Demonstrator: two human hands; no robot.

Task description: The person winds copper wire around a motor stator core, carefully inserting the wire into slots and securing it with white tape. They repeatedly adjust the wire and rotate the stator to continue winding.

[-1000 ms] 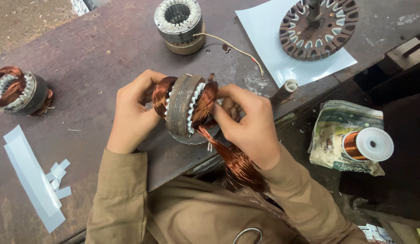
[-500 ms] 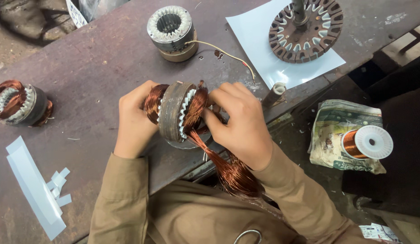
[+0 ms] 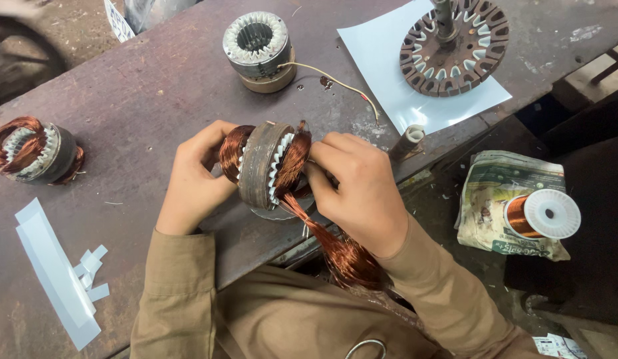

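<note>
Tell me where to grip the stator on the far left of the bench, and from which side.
Grip the left stator by its bare grey steel band, fingers coming down from above across the outer wall. It seems to lie tilted on the bench, with copper coils bulging from both ends, so the ends are probably poor holds: the wire looks loose and could bend or snag.

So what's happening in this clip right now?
A person holds a motor stator on edge at the near side of a dark workbench. The left hand steadies its far end, while the right hand works at the copper winding, from which a loose copper wire bundle trails down toward the lap. Another wound stator and an unwound one sit on the bench.
</note>
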